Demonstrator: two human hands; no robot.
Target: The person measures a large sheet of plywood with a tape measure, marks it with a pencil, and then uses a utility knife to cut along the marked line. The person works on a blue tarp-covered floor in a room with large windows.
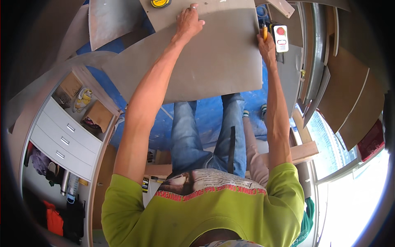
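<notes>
Blue sheeting covers the floor [205, 119] of a cluttered workshop, with a white drawer unit [66, 140] at the left and stacked brown boards [349, 86] leaning at the right.

From the head camera, a large grey panel [214, 61] lies flat on the work surface, its near edge overhanging the floor above the person's jeans. The left hand [188, 20] rests flat on the far part of the panel, fingers spread and pressing down, gripping nothing. The right hand [266, 43] sits at the panel's right edge, closed around a yellow-handled tool [265, 32]; what kind of tool it is cannot be made out. A yellow tape measure [160, 3] lies on the panel's far edge, and a switch box with a red button [281, 38] stands just beside the right hand.

The panel looks thin, stiff and broad, probably light for its size but awkward and inclined to flex. Its face seems smooth, so two opposite edges would likely give the best hold.
</notes>
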